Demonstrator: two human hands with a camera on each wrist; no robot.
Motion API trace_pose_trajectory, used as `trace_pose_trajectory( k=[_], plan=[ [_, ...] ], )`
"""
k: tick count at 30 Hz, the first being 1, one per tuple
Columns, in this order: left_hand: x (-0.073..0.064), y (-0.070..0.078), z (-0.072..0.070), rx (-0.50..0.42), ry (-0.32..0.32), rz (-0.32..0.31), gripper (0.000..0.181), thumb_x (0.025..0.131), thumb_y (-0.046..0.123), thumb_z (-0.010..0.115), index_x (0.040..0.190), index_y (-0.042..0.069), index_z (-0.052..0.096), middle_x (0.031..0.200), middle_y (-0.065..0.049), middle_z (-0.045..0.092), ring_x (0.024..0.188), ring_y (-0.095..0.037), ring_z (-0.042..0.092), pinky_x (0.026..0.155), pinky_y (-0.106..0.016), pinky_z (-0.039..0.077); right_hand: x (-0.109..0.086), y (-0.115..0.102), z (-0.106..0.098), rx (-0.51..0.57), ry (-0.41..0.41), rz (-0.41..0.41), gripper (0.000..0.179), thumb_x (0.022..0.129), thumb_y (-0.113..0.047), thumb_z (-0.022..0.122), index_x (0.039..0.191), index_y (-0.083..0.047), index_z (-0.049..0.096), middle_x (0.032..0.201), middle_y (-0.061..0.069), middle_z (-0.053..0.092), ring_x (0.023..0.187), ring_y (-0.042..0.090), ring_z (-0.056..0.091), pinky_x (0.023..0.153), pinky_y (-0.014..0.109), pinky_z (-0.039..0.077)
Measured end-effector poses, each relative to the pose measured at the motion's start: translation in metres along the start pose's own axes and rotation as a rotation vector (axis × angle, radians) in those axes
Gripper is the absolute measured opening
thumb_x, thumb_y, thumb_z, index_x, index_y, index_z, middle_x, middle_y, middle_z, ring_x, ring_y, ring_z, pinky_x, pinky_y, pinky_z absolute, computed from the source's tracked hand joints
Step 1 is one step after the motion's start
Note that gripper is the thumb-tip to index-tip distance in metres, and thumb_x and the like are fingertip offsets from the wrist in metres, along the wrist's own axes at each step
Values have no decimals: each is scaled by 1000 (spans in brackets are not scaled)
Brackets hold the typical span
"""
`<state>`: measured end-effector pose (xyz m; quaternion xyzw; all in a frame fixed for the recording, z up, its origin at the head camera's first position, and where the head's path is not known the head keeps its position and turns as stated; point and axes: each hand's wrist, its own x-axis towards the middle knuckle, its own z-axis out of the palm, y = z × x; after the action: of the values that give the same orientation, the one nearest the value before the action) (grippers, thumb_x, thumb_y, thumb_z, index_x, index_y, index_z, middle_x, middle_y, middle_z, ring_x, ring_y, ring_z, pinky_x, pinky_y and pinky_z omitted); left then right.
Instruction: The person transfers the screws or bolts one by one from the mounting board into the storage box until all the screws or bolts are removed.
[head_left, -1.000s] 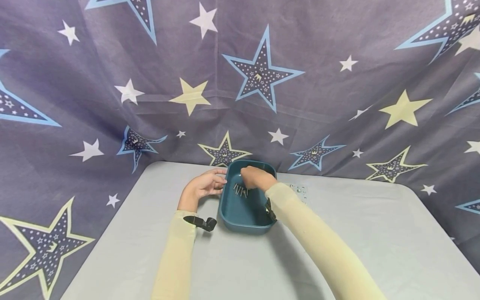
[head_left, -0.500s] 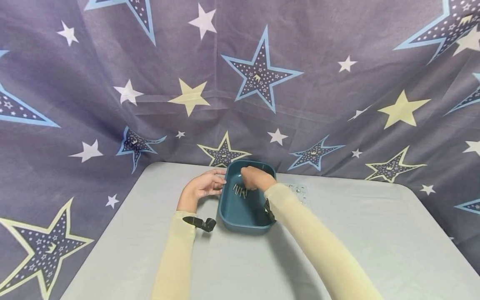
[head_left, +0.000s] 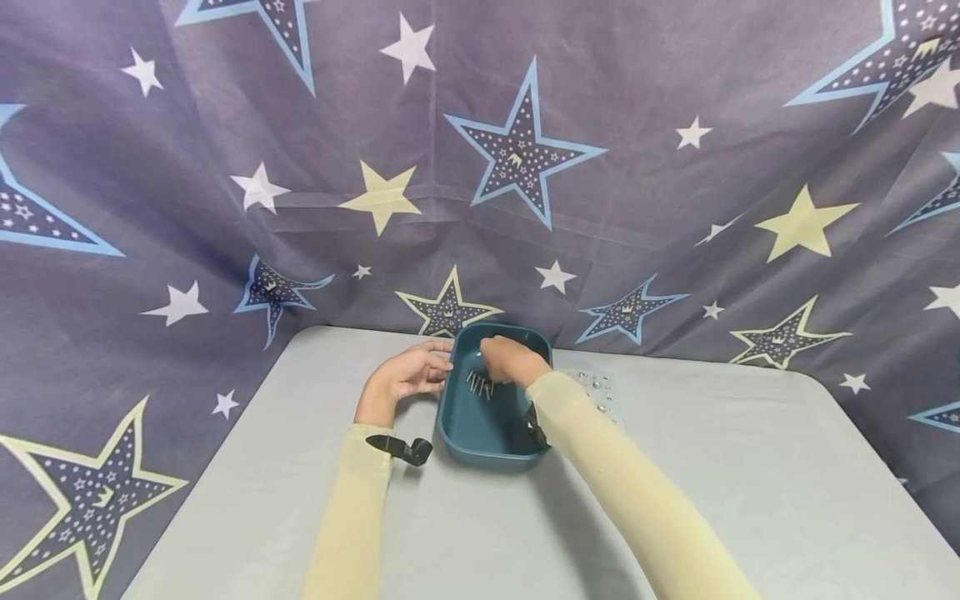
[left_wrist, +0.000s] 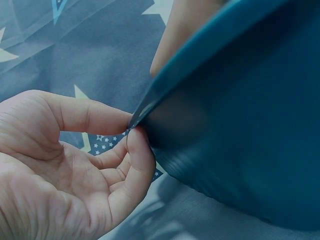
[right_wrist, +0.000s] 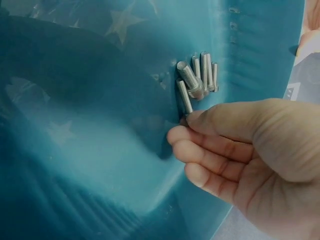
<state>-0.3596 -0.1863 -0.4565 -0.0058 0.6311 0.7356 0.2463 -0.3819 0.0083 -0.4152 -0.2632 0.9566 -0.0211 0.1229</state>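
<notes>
A deep blue-green plastic tub (head_left: 491, 458) stands at the back of the table. My left hand (head_left: 408, 371) pinches its left rim between thumb and fingertips, plain in the left wrist view, where the tub wall (left_wrist: 240, 135) fills the right side. My right hand (head_left: 513, 360) reaches down inside the tub. In the right wrist view, its thumb and index finger pinch the lower end of a silver bolt (right_wrist: 184, 95), whose end they hide. Several more metal bolts (right_wrist: 204, 70) stand in a row just beyond it, a thicker one among them.
Right of the tub lies a clear sheet with small shiny metal pieces (head_left: 597, 384), partly hidden by my right sleeve. A star-patterned cloth (head_left: 637, 208) hangs directly behind the light table (head_left: 720, 467). Black camera straps sit on both wrists.
My right wrist has shifted slightly left, and more of the clear sheet shows. The left hand stays at the rim, and the tub has not visibly moved.
</notes>
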Motion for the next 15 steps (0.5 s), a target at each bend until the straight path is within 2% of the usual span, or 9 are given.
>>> trace_pose_trajectory(
  k=[15],
  plan=[
    [1, -1, -1, -14, 5, 4, 58, 95, -6, 50, 149, -2, 30, 77, 4, 62, 63, -4, 60, 64, -22, 53, -3, -4, 1, -4, 24, -2, 15, 91, 6, 65, 104, 0, 70, 88, 13, 72, 67, 19, 59, 58, 28, 50]
  ],
)
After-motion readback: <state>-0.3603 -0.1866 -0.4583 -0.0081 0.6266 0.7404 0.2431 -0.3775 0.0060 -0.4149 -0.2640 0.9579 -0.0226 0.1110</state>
